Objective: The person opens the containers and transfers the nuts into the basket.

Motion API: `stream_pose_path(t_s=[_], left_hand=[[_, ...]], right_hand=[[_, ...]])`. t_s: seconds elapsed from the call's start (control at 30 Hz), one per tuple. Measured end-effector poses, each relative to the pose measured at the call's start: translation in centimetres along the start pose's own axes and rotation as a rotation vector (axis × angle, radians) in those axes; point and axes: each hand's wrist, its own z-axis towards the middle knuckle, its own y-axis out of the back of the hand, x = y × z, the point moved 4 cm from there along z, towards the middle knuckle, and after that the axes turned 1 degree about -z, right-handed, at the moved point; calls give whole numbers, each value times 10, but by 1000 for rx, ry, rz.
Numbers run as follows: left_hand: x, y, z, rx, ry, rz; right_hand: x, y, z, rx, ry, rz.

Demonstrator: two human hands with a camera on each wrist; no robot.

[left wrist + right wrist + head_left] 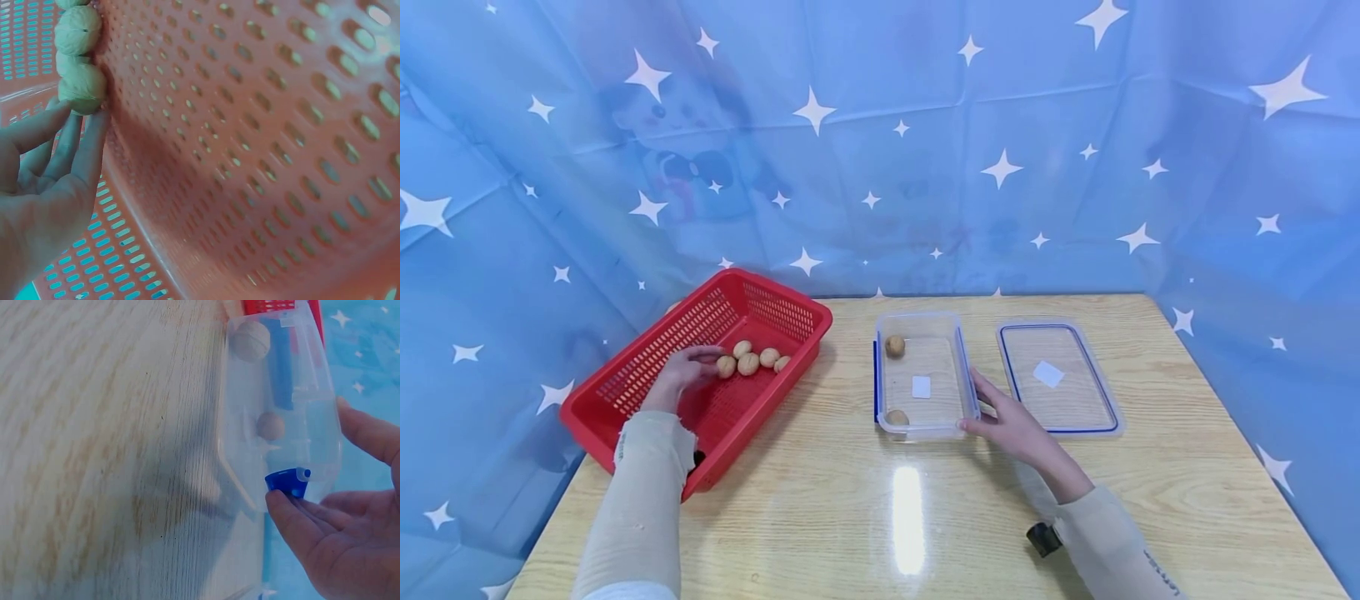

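Observation:
In the red basket, my left hand reaches in from the near side and pinches the nearest walnut between thumb and fingertips. More walnuts lie against it in a cluster on the basket floor. My right hand grips the near right corner of a clear plastic food container, thumb at the rim and fingers by a blue clip. Inside the container are two walnuts, one at the far left and one at the near left.
A clear lid with a blue seal lies flat on the wooden table, right of the container. Blue star-patterned cloth hangs behind and at both sides. A black piece sits at the right wrist.

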Motion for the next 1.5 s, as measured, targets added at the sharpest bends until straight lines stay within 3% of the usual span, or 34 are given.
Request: stream_pose_path(t_s=[0.13,0.37,0.53,0.8,1.23,1.5], left_hand=[[-5,8,-2,-29,-5,-110],[-17,15,-9,-39,-7,-382],[-28,18,-16,-54,-20,-475],[-63,16,-28,-15,-107,-595],[-127,-9,-49,63,-237,-682],[-161,-35,-59,83,-319,-638]], right_hand=[[0,0,0,1,-1,3],[1,0,0,-3,3,-4],[1,0,0,-4,9,-11],[1,1,0,-7,15,-15],[0,1,0,-5,3,-9],[0,1,0,-3,-9,-25]])
